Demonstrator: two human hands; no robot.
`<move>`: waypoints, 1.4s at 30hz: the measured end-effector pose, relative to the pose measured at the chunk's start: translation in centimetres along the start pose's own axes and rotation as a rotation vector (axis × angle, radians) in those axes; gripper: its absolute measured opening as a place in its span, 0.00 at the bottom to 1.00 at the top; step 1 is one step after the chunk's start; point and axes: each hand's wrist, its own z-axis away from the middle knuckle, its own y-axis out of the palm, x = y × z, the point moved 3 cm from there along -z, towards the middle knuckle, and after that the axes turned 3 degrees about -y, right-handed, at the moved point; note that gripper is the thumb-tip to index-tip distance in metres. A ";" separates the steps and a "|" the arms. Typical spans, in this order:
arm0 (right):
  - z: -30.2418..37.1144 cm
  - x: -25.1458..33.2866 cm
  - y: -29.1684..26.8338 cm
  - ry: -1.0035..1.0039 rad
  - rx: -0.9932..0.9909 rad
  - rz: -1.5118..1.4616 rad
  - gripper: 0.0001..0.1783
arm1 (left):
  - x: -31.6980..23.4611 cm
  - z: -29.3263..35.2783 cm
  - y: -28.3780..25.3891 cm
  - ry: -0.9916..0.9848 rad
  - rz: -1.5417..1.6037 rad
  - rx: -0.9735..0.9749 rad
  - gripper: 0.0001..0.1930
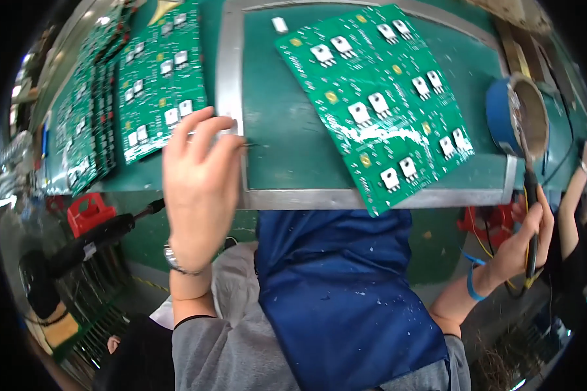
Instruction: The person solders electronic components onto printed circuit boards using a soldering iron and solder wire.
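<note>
My left hand (202, 169) is curled palm down over the left bar of the metal frame, index finger and thumb drawn together. A short thin dark wire (259, 144) sticks out from its fingertips; the pinch itself is partly hidden. In my right hand (525, 238) is a soldering iron (531, 195), held by its dark handle, its front end over the round blue-sided container (500, 117). Between my hands a green circuit board panel (385, 78) lies tilted, carrying several pale square-bodied components; its near corner overhangs the frame's front bar.
Another populated circuit board panel (156, 81) and a stack of similar boards (88, 124) occupy the left side. The metal frame (306, 199) edges the green bench. A small white piece (280, 25) lies beyond the tilted panel. At the far right another person's forearm (574, 195) shows.
</note>
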 end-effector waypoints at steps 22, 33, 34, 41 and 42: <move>5.3 4.0 -1.4 -0.199 0.327 -0.307 0.20 | -8.0 4.4 3.3 -0.080 0.697 -0.067 0.16; 5.9 3.0 0.0 -0.046 0.461 -0.326 0.21 | -8.8 4.5 4.0 -0.076 0.613 -0.086 0.19; 5.8 3.0 0.1 -0.075 0.464 -0.298 0.20 | -8.8 4.5 4.0 -0.068 0.617 -0.086 0.19; 5.5 3.3 0.7 -0.194 0.470 -0.344 0.17 | -8.8 4.7 4.1 0.003 0.569 -0.077 0.20; 5.5 3.5 0.7 -0.209 0.513 -0.373 0.15 | -8.7 4.7 4.2 0.001 0.566 -0.075 0.20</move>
